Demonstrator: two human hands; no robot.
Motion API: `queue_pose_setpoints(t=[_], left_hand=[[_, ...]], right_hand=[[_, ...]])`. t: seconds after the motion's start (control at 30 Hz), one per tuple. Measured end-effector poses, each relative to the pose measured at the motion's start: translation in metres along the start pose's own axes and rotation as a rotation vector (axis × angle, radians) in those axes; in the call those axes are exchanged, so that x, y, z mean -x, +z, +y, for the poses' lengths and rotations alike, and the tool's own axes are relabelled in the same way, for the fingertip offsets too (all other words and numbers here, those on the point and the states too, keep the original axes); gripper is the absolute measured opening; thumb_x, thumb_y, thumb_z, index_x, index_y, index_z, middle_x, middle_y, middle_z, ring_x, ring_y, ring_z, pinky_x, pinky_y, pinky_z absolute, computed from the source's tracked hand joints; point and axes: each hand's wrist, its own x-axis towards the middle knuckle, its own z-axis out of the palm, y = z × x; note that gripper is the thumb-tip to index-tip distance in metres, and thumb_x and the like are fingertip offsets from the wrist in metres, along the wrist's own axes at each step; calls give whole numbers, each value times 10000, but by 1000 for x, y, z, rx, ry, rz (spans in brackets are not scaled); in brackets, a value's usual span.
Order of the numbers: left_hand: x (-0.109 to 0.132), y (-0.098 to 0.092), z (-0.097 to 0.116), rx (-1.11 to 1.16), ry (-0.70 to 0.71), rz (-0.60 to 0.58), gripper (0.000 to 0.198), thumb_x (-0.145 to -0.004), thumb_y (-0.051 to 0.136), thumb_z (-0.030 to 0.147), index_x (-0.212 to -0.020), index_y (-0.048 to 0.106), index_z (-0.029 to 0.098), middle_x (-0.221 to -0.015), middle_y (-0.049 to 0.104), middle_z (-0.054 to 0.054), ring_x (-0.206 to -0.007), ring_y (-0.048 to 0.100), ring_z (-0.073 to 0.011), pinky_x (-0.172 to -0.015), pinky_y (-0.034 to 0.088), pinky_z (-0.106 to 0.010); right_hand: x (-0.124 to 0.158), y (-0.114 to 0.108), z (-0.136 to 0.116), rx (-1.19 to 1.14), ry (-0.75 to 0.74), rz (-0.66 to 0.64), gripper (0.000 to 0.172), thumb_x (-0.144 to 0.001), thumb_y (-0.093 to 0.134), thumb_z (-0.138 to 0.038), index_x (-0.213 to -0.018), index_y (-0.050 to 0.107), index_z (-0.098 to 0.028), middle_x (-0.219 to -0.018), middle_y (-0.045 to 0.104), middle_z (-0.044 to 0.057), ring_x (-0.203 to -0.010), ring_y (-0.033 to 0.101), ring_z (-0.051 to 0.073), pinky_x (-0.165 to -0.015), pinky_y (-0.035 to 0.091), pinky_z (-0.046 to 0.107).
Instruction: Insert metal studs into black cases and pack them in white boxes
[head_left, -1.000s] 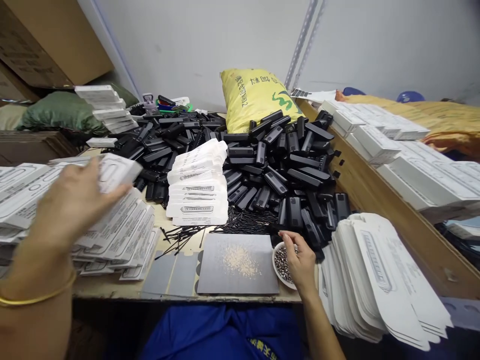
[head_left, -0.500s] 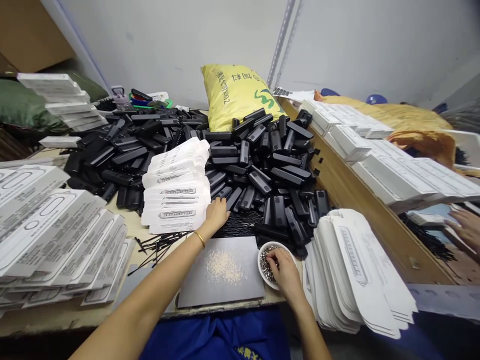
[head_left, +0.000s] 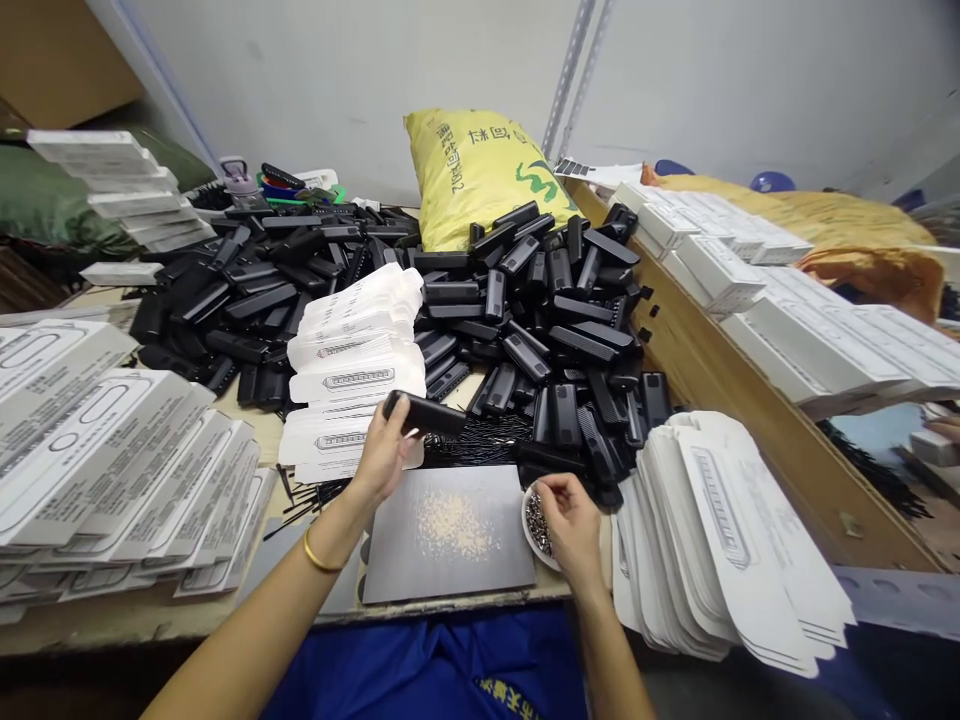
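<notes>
My left hand (head_left: 384, 452) grips a black oblong plastic case (head_left: 427, 412) by its left end, above the front of a stack of flattened white cartons (head_left: 352, 380). Inside a small white bowl of tiny shiny metal parts (head_left: 538, 525), the thumb and fingers of my right hand (head_left: 568, 525) are pinched together; whatever they hold is hidden. Between the hands lies a grey board (head_left: 495, 500) with small pale crumb-like bits (head_left: 450, 525) on it. Thin black rods (head_left: 476, 440) lie just behind the board.
A large pile of black cases (head_left: 262, 270) spreads across the back, below a yellow sack (head_left: 480, 170). White boxes (head_left: 127, 450) stand at the left. Flat cartons (head_left: 720, 540) lean at the right beside a wooden board (head_left: 787, 440). Another person's hand shows at the far right edge.
My left hand has lifted a black case from the pile and brought it left and nearer me. My right hand stays at the bowl, its fingers now closer to the rim.
</notes>
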Motion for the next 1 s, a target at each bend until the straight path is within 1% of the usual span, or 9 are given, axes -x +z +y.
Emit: queue_pose_setpoints(t=[0.1,0.13,0.17,0.23,0.4,0.63,0.73,0.87,1.0], left_hand=[[26,2,0,663,-398,38,275,-943,425,368,-1104,512,163,-1077,637,-125,-953,644,-210,-821,557,-406],[32,3,0,818,-507,62,243,-934,462,337,-1080,530,156,-1058,646,-126,-933,650,-209,-822,563,-415],[38,4,0,899,-574,90,220,-931,476,314,-1064,544,151,-1034,655,-123,-910,656,-204,-821,569,-421],[46,5,0,971,-636,135,195,-933,480,287,-1039,564,145,-1001,669,-115,-884,664,-196,-824,574,-429],[51,6,0,1020,-679,145,195,-937,473,281,-1011,579,135,-995,686,-112,-883,674,-197,-863,567,-445],[52,6,-1,984,-673,120,216,-926,494,290,-1036,592,133,-1042,679,-127,-918,670,-208,-892,549,-460],[52,5,0,962,-670,109,248,-932,480,299,-1071,583,121,-1081,666,-157,-950,664,-225,-874,555,-455],[53,3,-1,931,-659,92,250,-931,481,305,-1067,574,117,-1063,670,-160,-956,662,-222,-870,557,-442],[55,5,-5,884,-611,104,195,-929,485,282,-994,574,121,-1015,680,-137,-903,671,-206,-847,565,-441]], right_hand=[[2,35,-24,-282,68,-62,213,-784,637,-394,-793,586,-188,-722,623,7,-611,562,135,-593,460,261],[3,44,-30,-343,80,-85,209,-776,650,-384,-793,585,-186,-717,617,1,-601,550,125,-588,452,254],[4,52,-34,-390,87,-102,203,-772,657,-374,-793,584,-185,-710,609,-6,-598,542,118,-587,447,248],[6,63,-40,-447,88,-128,194,-768,667,-358,-793,584,-184,-706,595,-14,-607,538,112,-592,442,242],[10,65,-40,-430,76,-127,187,-770,667,-349,-799,584,-183,-708,576,-16,-619,541,113,-600,451,244],[11,64,-33,-336,36,-111,169,-807,625,-351,-832,613,-184,-709,600,-4,-650,565,133,-628,471,260],[11,62,-29,-199,-48,-122,167,-855,568,-346,-858,622,-188,-754,625,16,-700,584,151,-656,474,275],[10,57,-30,-2,-210,-126,128,-889,518,-269,-832,613,-204,-787,636,21,-745,590,161,-693,459,286],[15,60,-33,26,-285,-101,122,-893,506,-229,-813,596,-214,-777,635,20,-741,599,166,-676,465,289]])
